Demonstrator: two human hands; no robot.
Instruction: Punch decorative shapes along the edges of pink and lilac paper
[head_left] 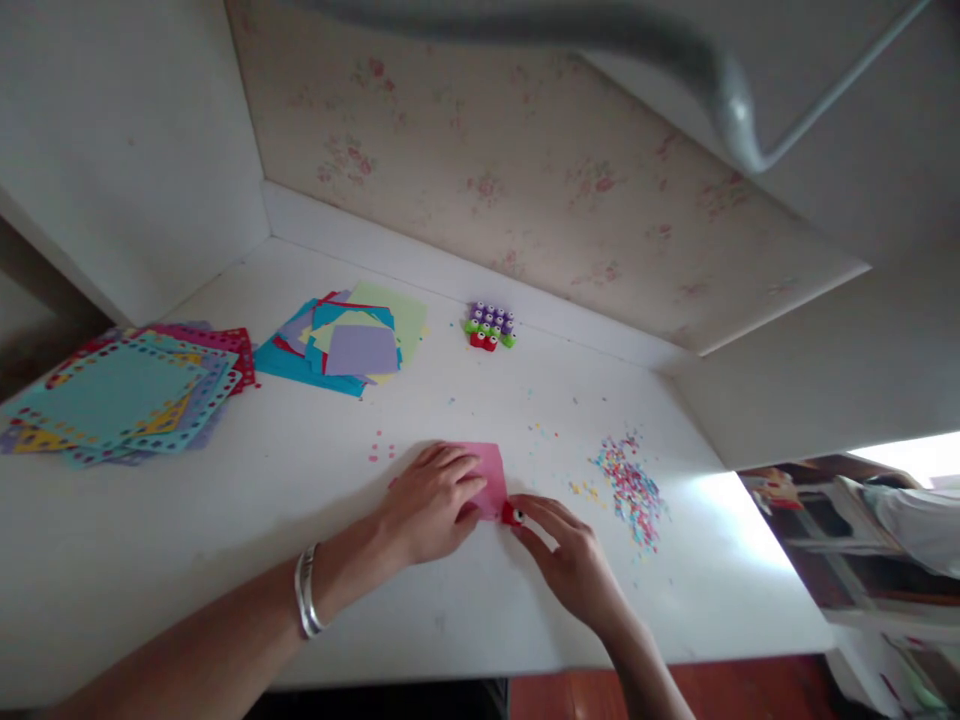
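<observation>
A pink sheet of paper (491, 475) lies on the white tabletop under my left hand (439, 500). That hand rests flat on the sheet with its fingers stretched out, covering the sheet's left part. At the sheet's lower right corner sits a small red craft paper punch (511, 514) with a white and black top. My right hand (566, 550) grips the punch between thumb and fingers, and the paper's corner meets it. Several small pink punched-out pieces (381, 446) lie just beyond my left hand.
Colored sheets with punched borders (112, 390) are stacked at the left. Plain colored papers (364, 350) lie behind. Several purple, green and red punches (491, 325) stand grouped near the back wall. Confetti (630, 485) is heaped at the right. A metal bar (637, 25) crosses overhead.
</observation>
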